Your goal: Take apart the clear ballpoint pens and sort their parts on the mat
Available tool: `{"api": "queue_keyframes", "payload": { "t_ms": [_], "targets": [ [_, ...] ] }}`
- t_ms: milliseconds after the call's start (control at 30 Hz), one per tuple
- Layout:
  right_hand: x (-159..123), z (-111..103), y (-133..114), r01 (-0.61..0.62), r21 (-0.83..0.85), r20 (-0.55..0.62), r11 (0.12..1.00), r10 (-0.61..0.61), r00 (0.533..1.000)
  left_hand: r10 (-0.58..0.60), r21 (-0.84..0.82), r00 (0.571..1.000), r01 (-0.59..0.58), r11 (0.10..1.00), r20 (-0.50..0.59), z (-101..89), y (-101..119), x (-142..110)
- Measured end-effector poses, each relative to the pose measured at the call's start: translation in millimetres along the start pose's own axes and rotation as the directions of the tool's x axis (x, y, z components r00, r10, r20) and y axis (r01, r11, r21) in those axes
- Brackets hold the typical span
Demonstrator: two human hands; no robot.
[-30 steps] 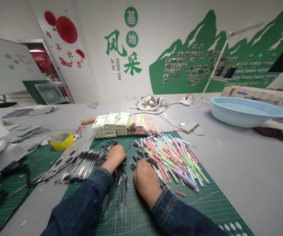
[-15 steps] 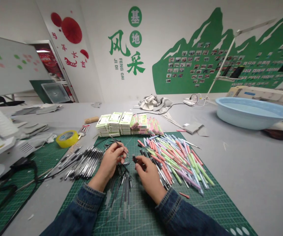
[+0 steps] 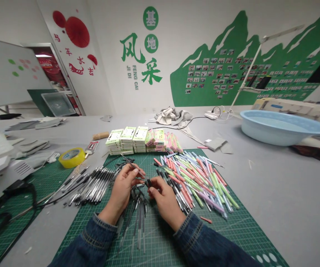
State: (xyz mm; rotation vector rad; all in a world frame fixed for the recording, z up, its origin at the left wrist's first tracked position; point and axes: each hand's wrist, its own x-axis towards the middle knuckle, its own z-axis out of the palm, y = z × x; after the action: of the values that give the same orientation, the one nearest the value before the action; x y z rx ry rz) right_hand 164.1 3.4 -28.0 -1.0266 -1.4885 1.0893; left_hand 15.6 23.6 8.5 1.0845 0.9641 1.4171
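Head view, sole entry: we recorded the left hand [image 3: 123,189] and the right hand [image 3: 164,200] close together but unclasped, above a green cutting mat [image 3: 160,244]. Left: thumb and fingers pinched on a slim rod [image 3: 130,164], slanted up and away; we judged the light pinch meant to steady it. Right: fingertips closed on a small dark piece [image 3: 149,182], its kind too small for us to tell, presumably turned inward for easy sight. Loose refills [image 3: 139,218], fanned below and between the hands, probably for short reach. Clear pens [image 3: 97,185], ranked left of the left hand, and coloured pens [image 3: 196,174], heaped right of the right hand, seemingly kept apart by sort. Small boxes [image 3: 128,138], stacked beyond both hands, likely out of their way. Handled items: the rod lay within the left grip, rising past its fingers; the dark piece sat between the hands, just beside the left fingertips.
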Motion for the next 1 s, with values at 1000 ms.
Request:
{"api": "queue_keyframes", "payload": {
  "t_ms": [1000],
  "targets": [
    [3,-2,-4,-0.058,0.360,-0.022,0.931,0.070,0.997,0.118,0.742,0.984,-0.177,0.647,0.132,-48.5,25,15]
  ]
}}
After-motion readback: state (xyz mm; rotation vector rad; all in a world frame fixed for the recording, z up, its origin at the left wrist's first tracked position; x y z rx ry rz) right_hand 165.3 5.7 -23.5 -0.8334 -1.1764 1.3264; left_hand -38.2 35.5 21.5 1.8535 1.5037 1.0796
